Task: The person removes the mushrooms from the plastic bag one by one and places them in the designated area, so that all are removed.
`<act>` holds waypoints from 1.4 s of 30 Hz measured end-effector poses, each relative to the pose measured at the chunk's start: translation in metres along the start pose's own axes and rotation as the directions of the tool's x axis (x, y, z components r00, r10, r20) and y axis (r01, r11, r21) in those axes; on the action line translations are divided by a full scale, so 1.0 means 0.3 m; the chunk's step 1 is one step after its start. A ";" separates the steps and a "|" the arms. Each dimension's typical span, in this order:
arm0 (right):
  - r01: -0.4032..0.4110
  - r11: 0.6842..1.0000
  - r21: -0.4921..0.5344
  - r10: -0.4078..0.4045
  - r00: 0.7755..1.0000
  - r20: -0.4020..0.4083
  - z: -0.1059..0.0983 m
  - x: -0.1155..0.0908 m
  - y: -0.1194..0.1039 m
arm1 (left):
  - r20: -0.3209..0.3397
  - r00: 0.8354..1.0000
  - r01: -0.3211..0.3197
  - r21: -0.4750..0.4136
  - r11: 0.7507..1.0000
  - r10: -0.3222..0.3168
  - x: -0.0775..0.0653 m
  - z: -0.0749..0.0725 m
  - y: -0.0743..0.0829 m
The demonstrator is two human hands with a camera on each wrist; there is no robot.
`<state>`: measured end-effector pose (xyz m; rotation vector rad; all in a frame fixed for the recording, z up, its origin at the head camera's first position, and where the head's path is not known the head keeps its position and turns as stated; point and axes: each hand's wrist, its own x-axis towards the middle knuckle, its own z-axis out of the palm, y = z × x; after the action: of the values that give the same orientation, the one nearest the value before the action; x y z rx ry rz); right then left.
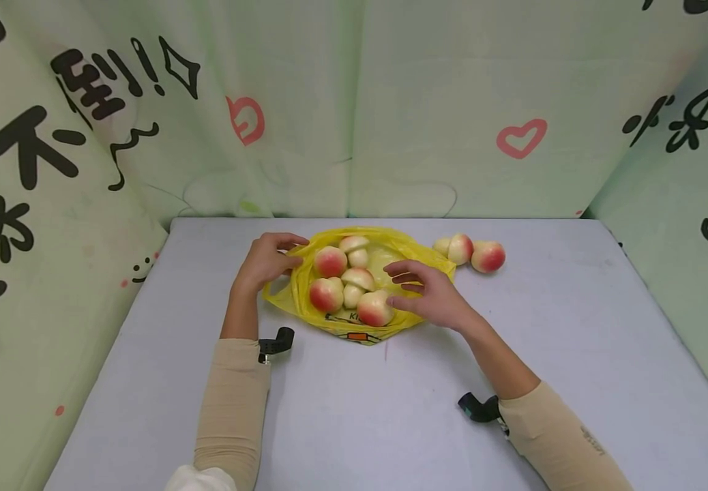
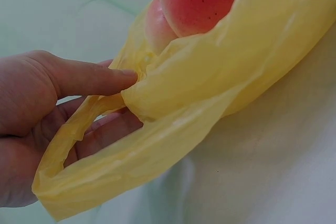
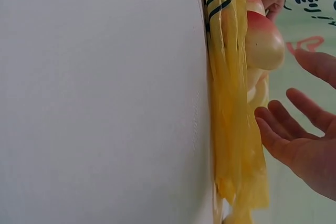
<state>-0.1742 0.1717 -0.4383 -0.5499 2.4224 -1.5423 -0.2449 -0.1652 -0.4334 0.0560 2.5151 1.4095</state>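
Note:
A yellow plastic bag point(image 1: 280, 300) lies with its mouth spread wide. Inside are several red-and-cream pieces: round, peach-like ones point(image 1: 331, 262) and some mushroom-shaped ones point(image 1: 357, 278). At the bag's left rim my left hand point(image 1: 273, 258) pinches the plastic; in the left wrist view the thumb point(image 2: 118, 81) presses from above, with a handle loop hanging across the fingers behind. My right hand point(image 1: 430, 293) hovers over the bag's right side, fingers spread, holding nothing. Its fingertips are close to the nearest round piece point(image 1: 375, 309).
Just right of the bag, a round red-and-cream piece point(image 1: 488, 257) and a paler one beside it point(image 1: 460, 249) lie on the white table point(image 1: 360, 416). A printed, pale green curtain point(image 1: 428, 102) hangs behind and along both sides.

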 end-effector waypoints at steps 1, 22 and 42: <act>0.000 1.000 -0.002 0.000 1.000 0.005 0.003 0.001 0.001 | -0.001 1.000 0.000 0.002 1.000 0.000 0.000 0.000 0.000; -0.048 0.993 -0.108 0.057 0.995 0.082 0.042 0.005 -0.005 | -0.005 1.000 -0.018 0.003 1.000 0.018 0.000 -0.001 0.004; -0.004 0.970 -0.244 0.025 0.996 0.085 0.060 0.004 -0.011 | -0.008 1.000 -0.018 0.000 1.000 0.018 -0.006 -0.004 0.012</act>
<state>-0.1678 0.1551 -0.4431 -0.6285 2.5580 -1.1940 -0.2438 -0.1646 -0.4293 0.0739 2.5275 1.4191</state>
